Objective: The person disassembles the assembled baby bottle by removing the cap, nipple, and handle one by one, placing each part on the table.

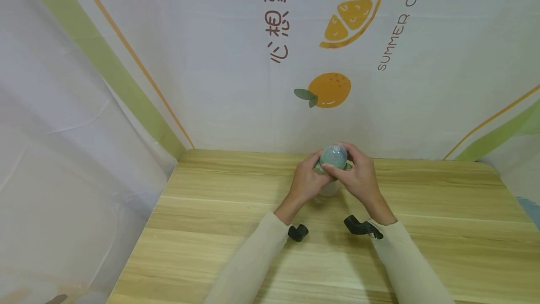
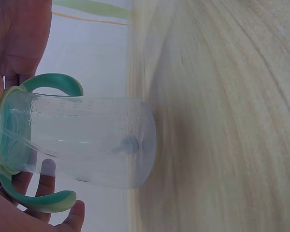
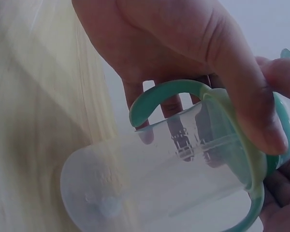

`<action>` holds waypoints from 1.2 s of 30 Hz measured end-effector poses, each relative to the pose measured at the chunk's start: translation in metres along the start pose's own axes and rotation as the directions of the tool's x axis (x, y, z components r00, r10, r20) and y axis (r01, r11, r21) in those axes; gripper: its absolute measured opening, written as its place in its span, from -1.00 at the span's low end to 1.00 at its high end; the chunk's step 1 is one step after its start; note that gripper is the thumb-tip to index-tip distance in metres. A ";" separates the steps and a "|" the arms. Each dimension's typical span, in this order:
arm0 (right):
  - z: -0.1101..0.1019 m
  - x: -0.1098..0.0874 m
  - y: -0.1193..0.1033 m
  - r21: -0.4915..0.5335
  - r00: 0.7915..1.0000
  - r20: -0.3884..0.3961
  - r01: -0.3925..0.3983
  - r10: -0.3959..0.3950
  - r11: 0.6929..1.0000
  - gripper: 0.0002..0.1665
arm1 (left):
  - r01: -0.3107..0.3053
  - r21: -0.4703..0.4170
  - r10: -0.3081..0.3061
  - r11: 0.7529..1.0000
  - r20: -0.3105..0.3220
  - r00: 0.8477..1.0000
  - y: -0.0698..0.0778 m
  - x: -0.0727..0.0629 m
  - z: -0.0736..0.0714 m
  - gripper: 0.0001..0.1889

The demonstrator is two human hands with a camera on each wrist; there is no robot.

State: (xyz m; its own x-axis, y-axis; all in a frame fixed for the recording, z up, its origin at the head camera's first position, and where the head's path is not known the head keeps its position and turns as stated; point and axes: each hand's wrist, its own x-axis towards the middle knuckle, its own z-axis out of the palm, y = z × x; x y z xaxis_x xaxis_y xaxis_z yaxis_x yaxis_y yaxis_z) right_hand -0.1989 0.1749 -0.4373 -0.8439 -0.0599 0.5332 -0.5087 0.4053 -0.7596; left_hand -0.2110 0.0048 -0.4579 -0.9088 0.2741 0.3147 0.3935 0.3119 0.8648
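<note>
Both hands hold a baby's straw cup [image 1: 334, 156] upright near the back of the table. Its clear body [image 2: 87, 140] has printed markings, and a straw with a weighted end shows inside. Two curved green handles [image 3: 166, 92] stand out from its collar, and a domed cap tops it. My left hand [image 1: 307, 178] grips the cup around the collar from the left. From the right, my right hand [image 1: 361, 175] grips it, thumb across the collar and fingers behind the body beside a handle. The cup's base is close over the tabletop.
The wood-grain table [image 1: 190, 247] ends at the back against a white cloth [image 1: 228, 83] printed with oranges and lettering. More cloth hangs at the left and right sides. Black wrist-camera mounts [image 1: 357, 225] stick out from the sleeves.
</note>
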 end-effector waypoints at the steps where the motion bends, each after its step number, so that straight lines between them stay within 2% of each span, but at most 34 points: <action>1: 0.000 0.000 0.000 0.001 1.000 0.005 -0.002 0.002 1.000 -0.34 | -0.001 0.002 0.001 1.000 0.000 1.000 0.000 0.000 0.000 -0.32; 11: -0.005 0.002 -0.001 0.021 0.997 0.062 -0.036 0.035 0.999 -0.32 | -0.010 0.006 0.010 1.000 -0.002 1.000 0.000 0.000 0.000 -0.35; 17: -0.001 0.000 -0.002 0.038 0.997 0.050 -0.054 0.052 0.998 -0.30 | -0.010 0.019 0.010 1.000 -0.013 1.000 -0.001 0.000 0.001 -0.34; 22: 0.006 -0.003 -0.004 0.008 0.999 -0.022 -0.043 0.043 0.999 -0.23 | -0.019 0.025 0.020 1.000 -0.021 1.000 -0.001 0.000 0.002 -0.34; 30: 0.022 -0.011 -0.012 -0.171 0.981 -0.185 -0.093 0.060 0.981 -0.13 | -0.036 0.054 0.037 0.998 -0.024 0.999 -0.002 -0.001 0.004 -0.38; 36: 0.026 -0.011 -0.015 -0.220 0.972 -0.234 -0.069 0.016 0.973 -0.16 | -0.071 0.053 0.071 0.996 0.002 0.997 -0.002 -0.001 0.002 -0.40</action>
State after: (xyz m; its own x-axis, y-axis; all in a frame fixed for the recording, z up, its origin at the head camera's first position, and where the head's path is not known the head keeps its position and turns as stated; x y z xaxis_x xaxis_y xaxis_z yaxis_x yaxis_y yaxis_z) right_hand -0.1859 0.1453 -0.4415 -0.7885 0.1621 0.5932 -0.3991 0.5991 -0.6941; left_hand -0.2106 0.0058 -0.4603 -0.8783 0.2973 0.3744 0.4637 0.3396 0.8183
